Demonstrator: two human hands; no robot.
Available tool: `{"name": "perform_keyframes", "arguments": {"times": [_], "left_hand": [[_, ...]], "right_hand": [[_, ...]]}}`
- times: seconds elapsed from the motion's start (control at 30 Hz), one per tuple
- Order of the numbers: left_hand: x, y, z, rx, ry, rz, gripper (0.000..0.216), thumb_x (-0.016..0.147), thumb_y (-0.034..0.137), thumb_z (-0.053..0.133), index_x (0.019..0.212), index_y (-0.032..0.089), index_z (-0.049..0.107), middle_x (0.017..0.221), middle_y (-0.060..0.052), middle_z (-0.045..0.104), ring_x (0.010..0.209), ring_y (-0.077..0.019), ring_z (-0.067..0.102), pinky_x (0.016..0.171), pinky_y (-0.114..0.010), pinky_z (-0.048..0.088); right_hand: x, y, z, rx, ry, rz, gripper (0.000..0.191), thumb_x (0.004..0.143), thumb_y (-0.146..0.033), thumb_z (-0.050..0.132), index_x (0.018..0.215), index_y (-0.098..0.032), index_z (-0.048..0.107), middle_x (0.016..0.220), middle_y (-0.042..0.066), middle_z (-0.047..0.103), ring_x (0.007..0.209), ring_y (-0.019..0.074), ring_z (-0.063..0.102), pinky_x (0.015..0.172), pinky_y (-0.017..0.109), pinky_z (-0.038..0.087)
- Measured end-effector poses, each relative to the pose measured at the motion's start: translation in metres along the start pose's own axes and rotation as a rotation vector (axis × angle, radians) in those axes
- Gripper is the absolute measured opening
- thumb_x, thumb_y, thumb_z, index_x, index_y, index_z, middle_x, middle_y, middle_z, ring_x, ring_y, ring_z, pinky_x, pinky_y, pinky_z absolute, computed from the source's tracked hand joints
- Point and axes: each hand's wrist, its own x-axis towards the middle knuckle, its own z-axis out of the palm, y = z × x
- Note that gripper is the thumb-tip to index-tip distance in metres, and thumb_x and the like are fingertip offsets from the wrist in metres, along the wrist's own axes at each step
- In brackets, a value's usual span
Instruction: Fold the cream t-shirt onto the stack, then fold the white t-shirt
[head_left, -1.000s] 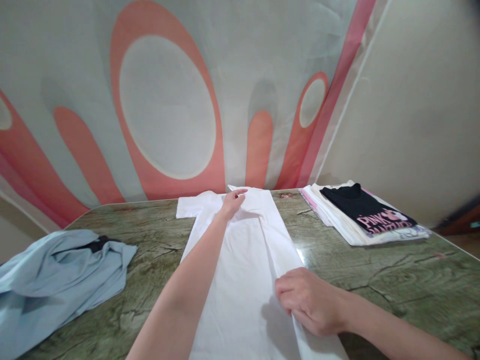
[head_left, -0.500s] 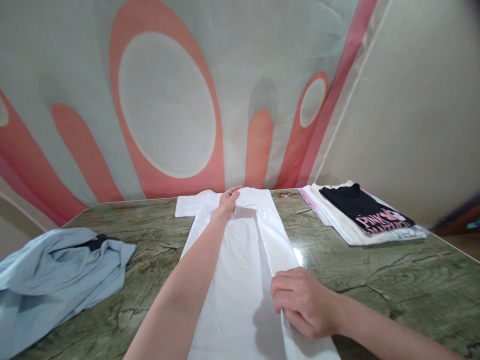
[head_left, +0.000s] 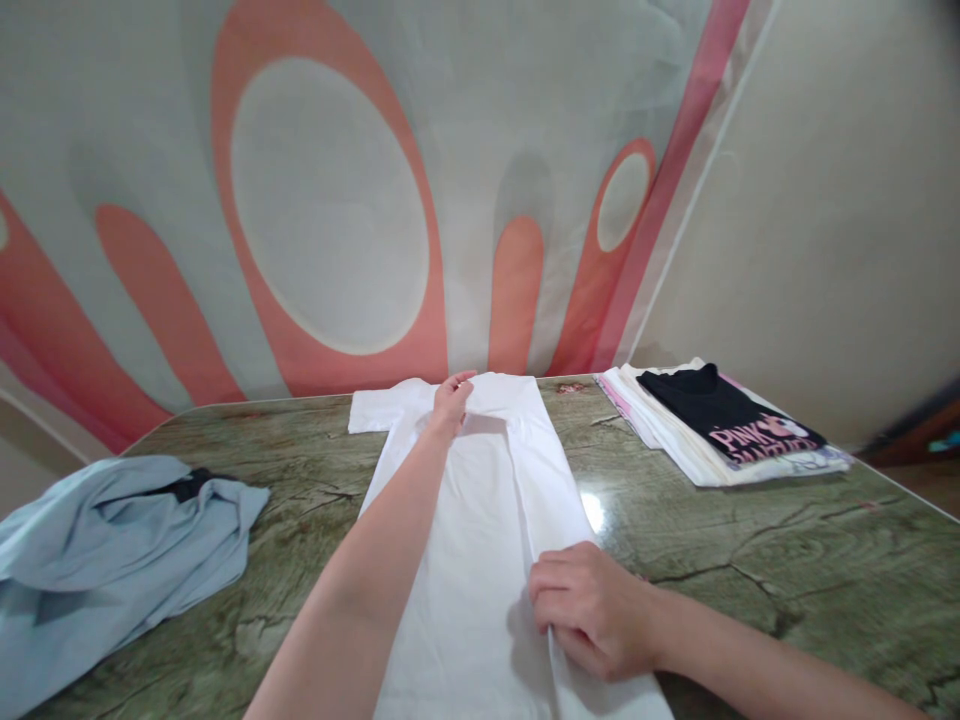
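Observation:
A white T-shirt (head_left: 480, 560) lies lengthwise on the table in front of me, one short sleeve spread out at the far left. Its right side is turned inward as a long flap. At the far end, near the collar, my left hand (head_left: 452, 398) is closed on the cloth; its fingertips are partly hidden. My right hand (head_left: 592, 610) has its fingers curled round the edge of the flap close to me, lifting it a little off the layer beneath.
A stack of folded shirts (head_left: 686, 465), topped by a black T-shirt (head_left: 697, 405) with pink lettering, sits at the back right. Crumpled light-blue clothing (head_left: 150, 540) lies on the left. Behind the wood-patterned table (head_left: 750, 550) hangs a printed backdrop (head_left: 472, 150).
My right hand has shifted slightly left with the edge of the flap in its fingers. My left hand stays at the far end of the T-shirt.

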Motion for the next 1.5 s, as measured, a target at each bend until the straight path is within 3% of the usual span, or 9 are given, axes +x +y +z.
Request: {"name": "perform_keyframes", "arguments": {"times": [0.2,0.33,0.67,0.93,1.07,1.13,1.3,1.37,1.5], "left_hand": [[0.002,-0.005,-0.003,0.207,0.080,0.021,0.036,0.069,0.020,0.052,0.102,0.014,0.065,0.059,0.002,0.054,0.053,-0.0100,0.049,0.050,-0.020,0.038],[0.000,-0.003,-0.003,0.375,0.132,0.031,0.028,0.066,0.020,0.057,0.090,0.016,0.069,0.061,0.002,0.053,0.059,-0.0127,0.049,0.058,-0.023,0.041],[-0.003,-0.001,-0.004,0.566,0.066,0.065,0.038,0.069,0.015,0.055,0.106,0.018,0.063,0.107,-0.005,0.063,0.100,-0.0203,0.056,0.088,-0.028,0.040],[-0.010,-0.001,-0.003,0.692,0.068,0.127,0.049,0.070,0.011,0.054,0.118,0.019,0.055,0.129,-0.008,0.049,0.122,-0.0214,0.041,0.103,-0.031,0.028],[-0.020,0.007,0.003,0.868,0.145,0.214,0.059,0.068,0.009,0.056,0.125,0.019,0.047,0.144,-0.010,0.028,0.132,-0.0277,0.025,0.107,-0.040,0.019],[-0.025,0.011,0.011,1.005,0.019,0.323,0.054,0.071,0.012,0.056,0.124,0.018,0.048,0.144,-0.011,0.029,0.133,-0.0285,0.023,0.107,-0.042,0.018],[-0.049,0.012,0.044,1.082,-0.675,0.543,0.043,0.083,0.033,0.051,0.124,0.020,0.050,0.135,-0.010,0.044,0.133,-0.0266,0.025,0.108,-0.043,0.015],[-0.062,0.012,0.057,1.057,-0.778,0.582,0.043,0.088,0.037,0.042,0.128,0.021,0.046,0.138,-0.008,0.041,0.133,-0.0245,0.024,0.108,-0.042,0.012],[-0.076,0.011,0.068,1.056,-0.793,0.612,0.044,0.092,0.034,0.031,0.132,0.018,0.041,0.142,-0.009,0.036,0.134,-0.0221,0.024,0.108,-0.041,0.012]], "right_hand": [[-0.001,0.001,0.002,0.016,-0.006,-0.007,0.014,0.063,-0.014,0.045,0.074,-0.019,0.054,0.074,0.001,0.056,0.066,0.0143,0.048,0.056,0.026,0.032],[-0.001,0.000,0.001,0.024,-0.021,-0.008,0.016,0.062,-0.014,0.046,0.075,-0.020,0.054,0.075,0.001,0.056,0.067,0.0142,0.050,0.055,0.026,0.033],[-0.001,-0.004,-0.003,0.064,-0.053,-0.019,0.020,0.062,-0.014,0.046,0.079,-0.019,0.056,0.079,0.002,0.058,0.068,0.0141,0.053,0.055,0.025,0.034],[-0.002,-0.006,-0.005,0.130,-0.053,0.002,0.031,0.061,-0.015,0.048,0.091,-0.020,0.056,0.101,0.004,0.059,0.074,0.0143,0.056,0.060,0.025,0.039],[-0.002,-0.009,-0.008,0.153,-0.040,0.006,0.033,0.063,-0.014,0.050,0.095,-0.020,0.056,0.103,0.005,0.059,0.074,0.0139,0.057,0.062,0.025,0.042],[-0.002,-0.005,-0.012,0.180,0.012,0.028,0.030,0.067,-0.013,0.049,0.095,-0.020,0.057,0.103,0.005,0.060,0.074,0.0127,0.058,0.064,0.024,0.044],[-0.009,0.040,-0.028,0.140,0.415,0.357,0.024,0.080,-0.010,0.043,0.090,-0.018,0.062,0.096,0.007,0.063,0.091,0.0171,0.059,0.082,0.032,0.046],[-0.016,0.066,-0.032,0.050,0.495,0.497,0.028,0.082,-0.012,0.042,0.098,-0.019,0.064,0.104,0.008,0.063,0.100,0.0200,0.057,0.091,0.038,0.044],[-0.027,0.100,-0.027,-0.045,0.368,0.510,0.037,0.087,-0.017,0.038,0.119,-0.020,0.057,0.124,0.008,0.056,0.119,0.0223,0.046,0.103,0.047,0.035]]}}
